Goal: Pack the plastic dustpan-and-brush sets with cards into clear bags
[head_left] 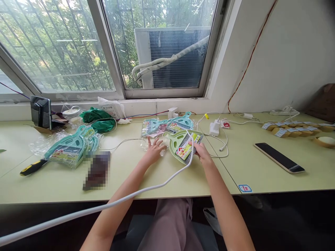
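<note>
A light green dustpan (173, 143) with a grey-bristled brush and a printed card (185, 148) is tilted over the table, gripped at its right edge by my right hand (201, 151). Just left of it, my left hand (155, 150) has its fingers spread over clear plastic on the tabletop. Behind both hands lie teal dustpan sets (184, 122) in clear wrapping. More wrapped teal sets (68, 148) are piled at the left. A white cable crosses in front of the green dustpan and hides part of it.
A black-and-yellow handle (33, 167), a blurred dark object (97, 170) and a green bag (98, 120) are on the left. Toward the right are a white plug adapter (214, 128), loose cables, a phone (279, 157), wrapped yellowish pieces (295, 131) and a tape roll (325, 141).
</note>
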A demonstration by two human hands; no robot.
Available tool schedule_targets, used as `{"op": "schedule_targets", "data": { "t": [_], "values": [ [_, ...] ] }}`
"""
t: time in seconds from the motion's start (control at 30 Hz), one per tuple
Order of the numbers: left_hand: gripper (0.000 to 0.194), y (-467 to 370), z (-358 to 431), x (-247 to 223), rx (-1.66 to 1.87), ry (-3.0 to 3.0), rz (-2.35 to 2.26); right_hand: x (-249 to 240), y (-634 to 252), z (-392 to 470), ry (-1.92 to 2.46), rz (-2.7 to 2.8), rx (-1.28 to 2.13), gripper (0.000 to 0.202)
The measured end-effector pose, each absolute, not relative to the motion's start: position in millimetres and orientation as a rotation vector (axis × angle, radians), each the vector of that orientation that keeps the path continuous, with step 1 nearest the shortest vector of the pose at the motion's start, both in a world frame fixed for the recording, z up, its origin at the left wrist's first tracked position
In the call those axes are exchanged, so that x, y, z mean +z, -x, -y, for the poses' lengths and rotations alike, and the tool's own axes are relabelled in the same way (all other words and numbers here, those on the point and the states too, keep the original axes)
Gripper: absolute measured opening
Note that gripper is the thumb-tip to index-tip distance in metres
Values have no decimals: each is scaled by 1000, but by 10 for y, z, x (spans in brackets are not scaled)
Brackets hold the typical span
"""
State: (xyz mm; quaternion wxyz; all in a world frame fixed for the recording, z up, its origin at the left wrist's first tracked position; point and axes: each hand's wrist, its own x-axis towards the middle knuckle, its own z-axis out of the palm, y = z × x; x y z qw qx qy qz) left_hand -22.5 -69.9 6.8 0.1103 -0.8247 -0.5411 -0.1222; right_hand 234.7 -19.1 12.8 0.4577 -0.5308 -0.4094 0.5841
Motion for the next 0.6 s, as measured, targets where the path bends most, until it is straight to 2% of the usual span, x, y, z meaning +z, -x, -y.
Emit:
{"op": "schedule_targets", "data": {
  "t": [0.3,0.6],
  "values": [
    [58,267,638,10,-425,2492,1705,294,-2324,304,1350,1133,1464,17],
    [67,322,535,-84,-749,2596,1541,229,-2234,253,1370,1031,1517,11]
  ]
}}
